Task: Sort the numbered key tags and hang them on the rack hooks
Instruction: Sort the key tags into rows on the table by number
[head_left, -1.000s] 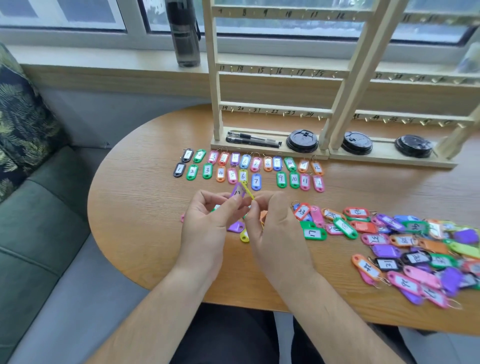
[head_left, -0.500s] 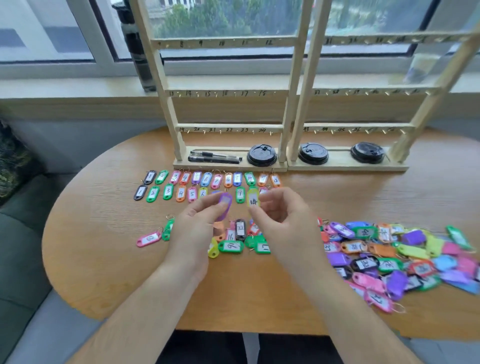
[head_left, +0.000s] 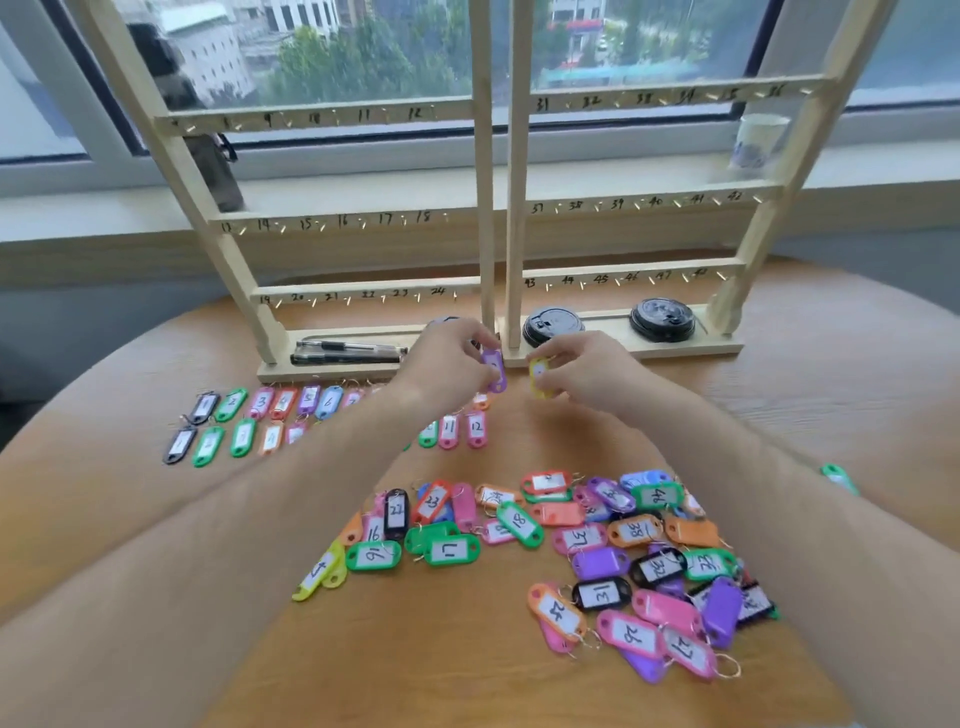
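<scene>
Pinching by the rack base (head_left: 701, 347) — left hand (head_left: 447, 358) purple tag (head_left: 493, 370), right hand (head_left: 587, 369) seemingly yellow tag (head_left: 540, 376).

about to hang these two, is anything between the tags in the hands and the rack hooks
Nothing visible does. The left hand holds a purple tag and the right hand a yellow tag just before the rack; its hooks are bare.

We see a purple tag (head_left: 492, 370) and a yellow tag (head_left: 540, 376) held side by side before the rack (head_left: 484, 208). Sorted tags (head_left: 231, 404) lie in two rows at left; a mixed pile (head_left: 452, 551) lies nearer us.
</scene>
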